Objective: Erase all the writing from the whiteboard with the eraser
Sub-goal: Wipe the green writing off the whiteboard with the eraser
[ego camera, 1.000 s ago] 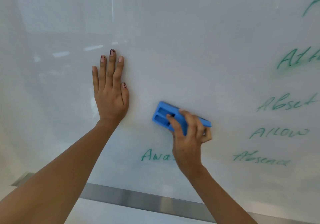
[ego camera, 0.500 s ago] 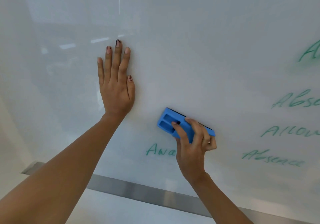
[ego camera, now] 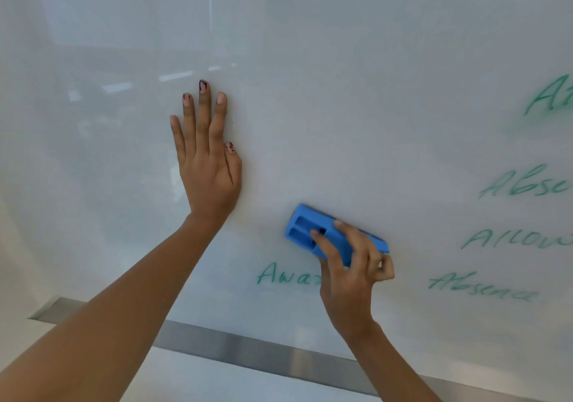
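So, eraser mid-wipe on the whiteboard (ego camera: 341, 106)

Right hand (ego camera: 350, 274) clamps the light, rigid-looking eraser (ego camera: 313, 231) across its back; left hand (ego camera: 207, 165) lies flat, fingers spread.

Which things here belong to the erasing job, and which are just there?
Job: blue eraser held in right hand; whiteboard; green words; left hand flat on board.
Just there: metal tray rail.
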